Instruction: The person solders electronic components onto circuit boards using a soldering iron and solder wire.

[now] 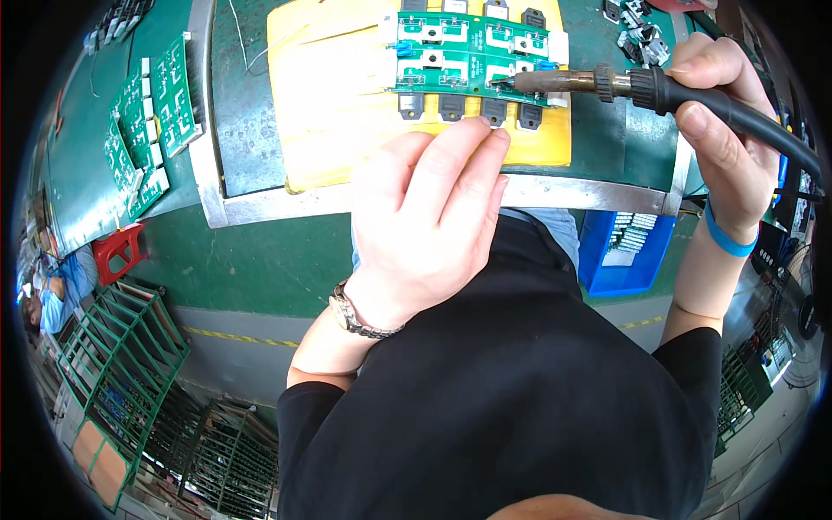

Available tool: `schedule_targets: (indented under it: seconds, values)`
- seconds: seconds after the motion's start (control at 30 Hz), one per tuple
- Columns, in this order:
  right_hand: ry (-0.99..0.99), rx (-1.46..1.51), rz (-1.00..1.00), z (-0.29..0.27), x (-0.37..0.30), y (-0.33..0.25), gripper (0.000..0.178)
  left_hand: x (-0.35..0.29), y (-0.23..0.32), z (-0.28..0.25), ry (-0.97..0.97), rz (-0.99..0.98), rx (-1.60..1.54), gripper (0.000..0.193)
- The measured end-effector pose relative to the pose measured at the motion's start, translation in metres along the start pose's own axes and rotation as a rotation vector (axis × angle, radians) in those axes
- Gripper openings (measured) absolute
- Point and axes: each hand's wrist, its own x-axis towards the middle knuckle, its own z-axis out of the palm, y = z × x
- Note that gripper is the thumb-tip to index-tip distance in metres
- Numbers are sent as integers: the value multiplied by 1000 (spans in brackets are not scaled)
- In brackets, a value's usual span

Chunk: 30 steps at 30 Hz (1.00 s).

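A green circuit board [472,54] lies on a yellow pad [334,113], with black flat components [451,106] sticking out along its near and far edges. My right hand [728,130] is closed around the handle of a soldering iron [624,85], which points left. The iron's tip reaches the right half of the board, near a component lead; exact contact is too small to tell. My left hand [433,204] holds nothing, its fingers stretched forward. Its fingertips rest at one black component [494,111] on the near edge, and whether they press on it cannot be made out.
More green boards [147,130] stand at the left. Small black and metal parts [641,42] lie at the far right. A metal rim [286,208] edges the bench. Below it are a blue bin [620,256], a red stool [120,253] and green racks [126,347]. Another person [65,290] sits far left.
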Motion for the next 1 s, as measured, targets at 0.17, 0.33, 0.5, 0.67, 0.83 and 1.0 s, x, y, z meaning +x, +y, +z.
schedule_targets:
  seconds: [0.17, 0.33, 0.5, 0.67, 0.83, 1.0]
  values:
    - [-2, -11, -10, 0, 1, 1, 27, -3, 4, 3, -7, -21, 2, 37]
    - [-8, -63, 17, 0, 3, -7, 28, -3, 4, 8, 44, -32, -5, 38]
    - [-4, -102, 22, 3, 4, -15, 30, -5, 4, 9, 46, -9, 56, 40]
    - [-7, -112, 83, -1, 5, -16, 31, -6, 5, 9, 11, 2, 116, 41]
    - [-26, -193, -50, 1, 12, -15, 30, -7, 5, 10, 13, 2, 122, 41]
    - [-25, -115, 107, -3, 11, -19, 32, -8, 6, 11, -1, -2, 131, 40]
